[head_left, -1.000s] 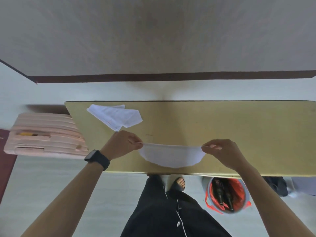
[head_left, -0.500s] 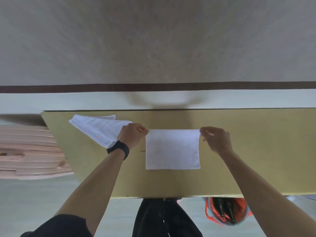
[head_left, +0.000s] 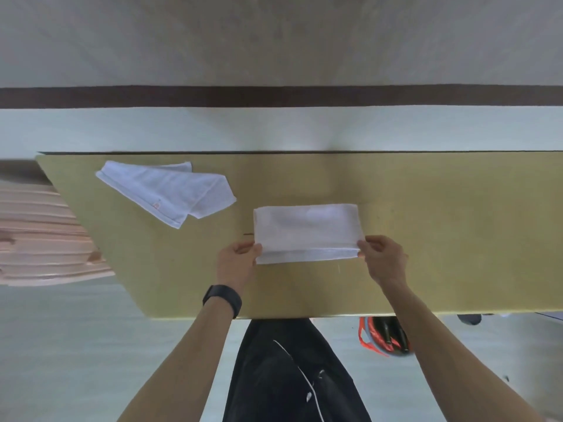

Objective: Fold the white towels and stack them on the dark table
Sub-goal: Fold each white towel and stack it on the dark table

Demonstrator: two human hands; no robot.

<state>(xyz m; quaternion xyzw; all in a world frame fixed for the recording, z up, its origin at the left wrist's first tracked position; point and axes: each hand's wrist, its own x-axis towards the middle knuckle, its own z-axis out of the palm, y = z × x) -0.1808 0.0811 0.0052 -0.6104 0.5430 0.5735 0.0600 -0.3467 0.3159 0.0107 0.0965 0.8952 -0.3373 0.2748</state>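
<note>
Olive-yellow desk in front of a pale wall with a dark band. Near the middle, lying flat: a white towel, doubled over, with the top layer stopping a little short of the near edge underneath. Left hand pinching the near left corner, right hand pinching the near right corner. Farther left and well apart: a second towel, loosely folded and skewed.

Probably mid-fold. To do it well:
- Draw the top edge level with the lower one before letting go.
- Keep both corners even.
- Smooth from the fold toward the near edge, then halve again side to side.
- Avoid dragging the lower layer along: likely easy to shift on a smooth top.
</note>
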